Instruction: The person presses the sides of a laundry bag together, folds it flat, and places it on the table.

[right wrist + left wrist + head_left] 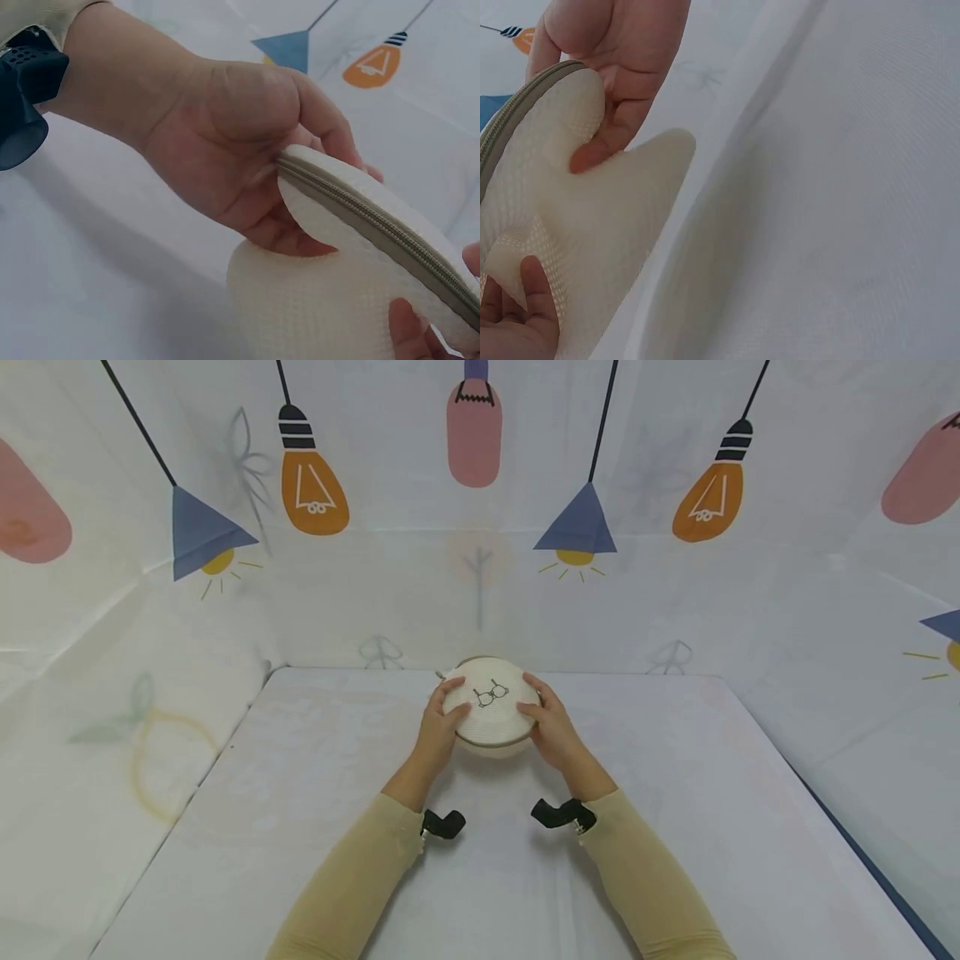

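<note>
Tan sleeves (352,877) cross the near half of the white table (712,793) — its top spreads wide either side. Left hand (435,727) and right hand (557,727) grip opposite edges of the round cream pouch (495,720), over the table's far part; past its back edge, a lamp-printed wall (420,577).

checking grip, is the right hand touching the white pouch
Touching: the head view shows the right hand gripping the white pouch, thumb on its top face.
</note>
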{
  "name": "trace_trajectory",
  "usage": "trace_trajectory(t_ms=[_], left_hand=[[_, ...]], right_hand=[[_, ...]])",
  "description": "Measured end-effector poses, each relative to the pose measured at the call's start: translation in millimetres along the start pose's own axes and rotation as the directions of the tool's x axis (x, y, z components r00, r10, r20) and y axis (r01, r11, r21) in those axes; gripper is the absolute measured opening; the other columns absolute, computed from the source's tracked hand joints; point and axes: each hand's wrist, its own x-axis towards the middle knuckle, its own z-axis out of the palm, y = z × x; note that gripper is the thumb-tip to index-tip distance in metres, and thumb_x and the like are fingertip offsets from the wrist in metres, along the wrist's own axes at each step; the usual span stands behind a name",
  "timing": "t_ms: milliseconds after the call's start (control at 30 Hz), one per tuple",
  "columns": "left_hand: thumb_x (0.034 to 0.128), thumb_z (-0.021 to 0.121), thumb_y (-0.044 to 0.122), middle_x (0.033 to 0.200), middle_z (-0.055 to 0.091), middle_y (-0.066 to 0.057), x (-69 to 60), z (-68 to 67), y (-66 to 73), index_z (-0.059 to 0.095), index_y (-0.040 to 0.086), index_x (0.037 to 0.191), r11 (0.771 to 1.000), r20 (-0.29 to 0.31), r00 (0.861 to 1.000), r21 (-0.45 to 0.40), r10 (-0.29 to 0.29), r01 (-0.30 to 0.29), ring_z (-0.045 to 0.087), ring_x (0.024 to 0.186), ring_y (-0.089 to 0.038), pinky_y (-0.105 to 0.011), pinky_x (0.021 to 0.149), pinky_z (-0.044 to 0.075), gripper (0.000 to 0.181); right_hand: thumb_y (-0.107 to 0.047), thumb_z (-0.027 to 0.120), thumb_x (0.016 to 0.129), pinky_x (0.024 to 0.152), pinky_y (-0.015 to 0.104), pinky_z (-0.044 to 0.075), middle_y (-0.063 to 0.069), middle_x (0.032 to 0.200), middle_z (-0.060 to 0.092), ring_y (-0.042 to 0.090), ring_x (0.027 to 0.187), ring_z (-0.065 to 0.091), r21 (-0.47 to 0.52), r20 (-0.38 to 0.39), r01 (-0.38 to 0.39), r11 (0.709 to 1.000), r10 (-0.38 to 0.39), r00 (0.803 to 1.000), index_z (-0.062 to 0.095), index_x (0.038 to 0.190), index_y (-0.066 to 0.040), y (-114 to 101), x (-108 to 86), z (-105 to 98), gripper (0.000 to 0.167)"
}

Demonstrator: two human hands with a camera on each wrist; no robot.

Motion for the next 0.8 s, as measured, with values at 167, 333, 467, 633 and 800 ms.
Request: trace_trajectory(t_ms=[167, 333, 467, 633, 800], left_hand=[[0.0976, 0.055, -0.002, 0.163, 0.022, -0.009, -1.0, 0.6, -0.4, 0.040, 0.005, 0.147, 0.998, 0.004, 1.000, 0.064, -0.019, 0.018, 0.029, 0.147, -0.026, -0.037, 0.119, 0.027, 0.052], [0.0984, 0.053, 0.000, 0.164, 0.019, -0.008, -1.5, -0.8, -2.0, 0.037, 0.006, 0.148, 0.998, 0.011, 1.000, 0.062, -0.006, 0.005, 0.022, 0.150, -0.022, -0.035, 0.120, 0.023, 0.053], [0.0985, 0.050, 0.001, 0.164, 0.017, -0.008, -0.3, -3.9, -3.8, 0.034, 0.006, 0.150, 1.000, 0.012, 1.000, 0.030, -0.007, 0.006, 0.021, 0.150, -0.021, -0.035, 0.120, 0.022, 0.054], [0.0981, 0.046, 0.003, 0.164, 0.017, -0.009, 1.7, -6.9, -4.2, 0.031, 0.005, 0.150, 1.000, 0.037, 0.999, 0.000, -0.013, 0.013, 0.024, 0.149, -0.023, -0.038, 0.121, 0.023, 0.054], [0.0973, 0.041, 0.006, 0.165, 0.016, -0.007, 2.0, -11.4, -2.1, 0.030, 0.008, 0.153, 0.999, 0.077, 0.997, -0.006, -0.032, 0.033, 0.023, 0.149, -0.024, -0.041, 0.118, 0.026, 0.057]], right_hand=[[0.003, 0.048, 0.101, 0.097, 0.022, 0.048, 0.004, 0.166, 0.017, 0.023, 0.139, 0.039, 0.102, -0.021, -0.022, 0.995, 0.024, 0.999, 0.026, 0.159, -0.013, -0.7, 1.1, -3.5, 0.064], [0.007, 0.046, 0.100, 0.086, 0.020, 0.053, 0.008, 0.165, 0.020, 0.017, 0.120, 0.053, 0.190, -0.016, -0.022, 0.982, 0.026, 1.000, 0.026, 0.158, -0.011, -0.5, 1.5, -6.3, 0.065], [0.008, 0.044, 0.100, 0.085, 0.022, 0.054, 0.010, 0.164, 0.021, 0.015, 0.117, 0.054, 0.237, 0.013, -0.025, 0.971, 0.023, 1.000, 0.024, 0.159, -0.010, -1.1, 0.9, -6.9, 0.065], [0.008, 0.043, 0.101, 0.091, 0.024, 0.053, 0.008, 0.164, 0.021, 0.023, 0.133, 0.046, 0.279, 0.033, -0.041, 0.959, 0.033, 0.999, 0.025, 0.159, -0.013, 0.4, 3.0, -9.8, 0.064], [0.008, 0.041, 0.100, 0.097, 0.026, 0.051, 0.004, 0.165, 0.018, 0.028, 0.144, 0.034, 0.315, 0.064, -0.043, 0.948, 0.024, 0.998, 0.026, 0.159, -0.013, 1.3, 3.5, -12.4, 0.064]])
